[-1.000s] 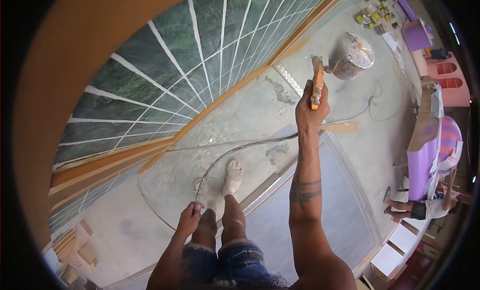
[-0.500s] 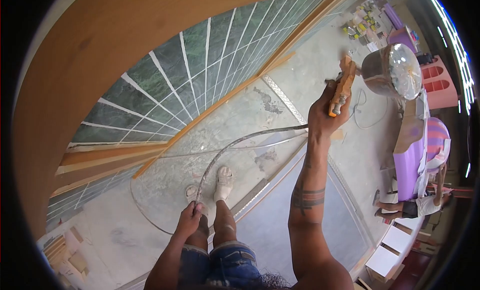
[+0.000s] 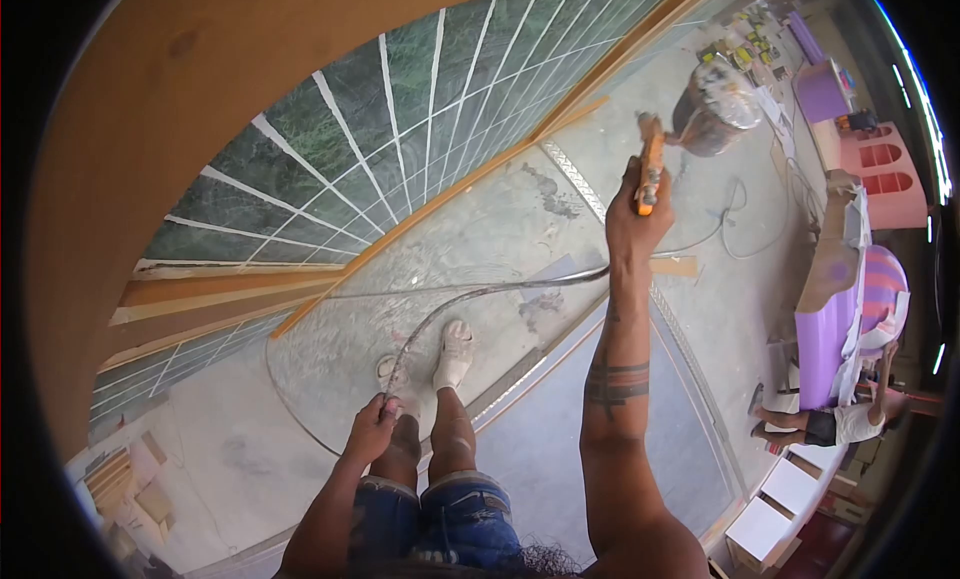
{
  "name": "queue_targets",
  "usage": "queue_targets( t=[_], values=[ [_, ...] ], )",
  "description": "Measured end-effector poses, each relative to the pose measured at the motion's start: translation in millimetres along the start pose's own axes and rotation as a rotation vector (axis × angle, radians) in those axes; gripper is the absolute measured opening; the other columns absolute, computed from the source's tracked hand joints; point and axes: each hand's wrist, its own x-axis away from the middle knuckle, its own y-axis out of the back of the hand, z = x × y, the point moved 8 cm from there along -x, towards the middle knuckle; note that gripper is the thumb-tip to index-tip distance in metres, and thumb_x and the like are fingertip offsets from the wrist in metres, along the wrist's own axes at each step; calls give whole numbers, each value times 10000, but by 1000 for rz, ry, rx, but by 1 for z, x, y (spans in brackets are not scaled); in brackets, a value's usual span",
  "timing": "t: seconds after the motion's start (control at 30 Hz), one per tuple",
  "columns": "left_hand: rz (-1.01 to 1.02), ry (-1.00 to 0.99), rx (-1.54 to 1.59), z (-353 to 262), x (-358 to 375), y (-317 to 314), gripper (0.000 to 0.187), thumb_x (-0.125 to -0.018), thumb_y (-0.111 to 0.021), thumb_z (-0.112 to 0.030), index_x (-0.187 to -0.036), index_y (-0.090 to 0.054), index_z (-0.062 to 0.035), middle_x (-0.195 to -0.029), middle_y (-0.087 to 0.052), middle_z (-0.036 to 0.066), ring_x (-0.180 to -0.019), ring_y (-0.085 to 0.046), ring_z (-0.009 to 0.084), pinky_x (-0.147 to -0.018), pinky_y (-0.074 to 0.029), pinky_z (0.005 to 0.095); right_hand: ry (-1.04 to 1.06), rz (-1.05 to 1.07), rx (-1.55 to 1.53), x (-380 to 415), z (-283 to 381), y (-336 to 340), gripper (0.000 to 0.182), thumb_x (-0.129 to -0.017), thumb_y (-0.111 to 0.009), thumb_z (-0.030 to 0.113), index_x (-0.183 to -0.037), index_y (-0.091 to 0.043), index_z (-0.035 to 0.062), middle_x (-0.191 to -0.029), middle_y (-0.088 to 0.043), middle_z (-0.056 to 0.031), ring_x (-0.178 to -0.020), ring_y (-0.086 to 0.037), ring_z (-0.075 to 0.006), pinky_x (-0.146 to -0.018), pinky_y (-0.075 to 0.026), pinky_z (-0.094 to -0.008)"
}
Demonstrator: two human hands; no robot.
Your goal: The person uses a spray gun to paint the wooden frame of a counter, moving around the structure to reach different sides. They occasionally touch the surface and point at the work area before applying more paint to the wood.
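My right hand [image 3: 634, 224] is wrapped round the handle of an orange spray gun [image 3: 651, 169], held out at arm's length. A paint-smeared metal cup [image 3: 712, 114] is fixed to the gun's far side, its covered end looking shiny and slightly blurred. From the gun a dark hose [image 3: 470, 297] curves back to my left hand [image 3: 373, 426], which is closed around it near my knees. Left of the gun stands a large panel of dark green tiles [image 3: 340, 129] with white lines, framed in wood.
A wooden edge [image 3: 60, 239] arches close by on the left and top. Behind lie a grey board [image 3: 590, 459] and metal strips [image 3: 575, 179] on the dusty floor. At right are a purple piece [image 3: 825, 339], a pink arched piece [image 3: 880, 169] and another person [image 3: 840, 424] bending.
The spray gun and its cup have swung left and tilted, with my right hand moving slightly left. My left hand stays on the hose. The view has shifted a little.
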Motion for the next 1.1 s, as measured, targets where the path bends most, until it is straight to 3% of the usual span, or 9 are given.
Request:
queue_targets(
  t=[0.23, 0.3, 0.37, 0.43, 0.67, 0.7, 0.77, 0.8, 1.1],
  values=[
    [-51, 93, -94, 34, 10, 23, 296, -1065, -496, -326, -1073, -663, -81, -703, -552, 26, -617, -508, 126, -583, -437, 318, -268, 188, -31, 81, -47, 3, 339, -1011, -614, 219, -1261, -609, -10, -901, -710, -130, -766, -645, -196, -747, -519, -349],
    [-126, 64, -160, 49, 13, 30, 300, -1059, -496, -322, -1067, -665, -74, -707, -574, 52, -626, -534, 162, -610, -455, 344, -222, 199, -77, 102, -57, 11, 331, -1020, -606, 235, -1222, -625, -27, -936, -711, -92, -688, -592, -137, -672, -504, -306],
    [-164, 107, -229, 76, 31, 35, 308, -1051, -498, -326, -1062, -663, -67, -721, -598, 80, -654, -568, 206, -648, -473, 372, -574, 406, -113, 136, -76, 15, 320, -1033, -589, 255, -1164, -645, -31, -858, -671, -58, -615, -508, -74, -567, -436, -256],
    [-198, 185, -244, 103, 54, 40, 311, -1045, -503, -331, -1057, -661, -63, -741, -615, 98, -688, -595, 233, -671, -480, 389, -615, 424, -222, 160, -65, 4, 328, -1045, -569, 283, -1091, -669, -26, -744, -592, -12, -597, -447, -32, -506, -346, -229],
    [-410, 476, -201, 136, 108, 9, 336, -1040, -526, -339, -1000, -659, -33, -896, -719, 181, -836, -696, 358, -738, -511, 443, -659, 980, -342, 305, -155, -118, 265, -1025, -588, 211, -1030, -705, -27, -898, -676, -46, -796, -576, -88, -725, -459, -274],
    [-465, 457, -158, 147, 115, -1, 343, -1038, -527, -342, -1000, -660, -28, -881, -714, 188, -836, -697, 353, -727, -507, 445, -698, 1022, -373, 325, -164, -135, 263, -1024, -589, 208, -1018, -705, -29, -908, -686, -55, -817, -593, -92, -744, -466, -274],
    [-553, 491, -175, 171, 152, -29, 359, -1044, -517, -347, -1004, -678, -28, -681, -561, 73, -644, -518, 179, -619, -435, 375, -627, 1049, -520, 340, -148, -148, 285, -1025, -576, 254, -1024, -686, -9, -739, -625, -6, -618, -518, -57, -568, -406, -260],
    [-577, 543, -93, 172, 163, -42, 357, -1046, -516, -333, -994, -678, -20, -647, -511, 30, -624, -460, 135, -582, -400, 354, -634, 1056, -548, 347, -144, -160, 290, -1030, -568, 257, -1046, -683, -9, -774, -643, -18, -657, -540, -64, -598, -422, -260],
    [-709, 772, 267, 180, 227, -128, 384, -1064, -487, -363, -1000, -669, -31, -646, -505, 5, -584, -476, 107, -548, -422, 308, -696, 1155, -653, 381, -127, -225, 346, -1049, -522, 258, -1203, -635, -30, -880, -657, -43, -826, -628, -111, -758, -487, -282]
  ],
)
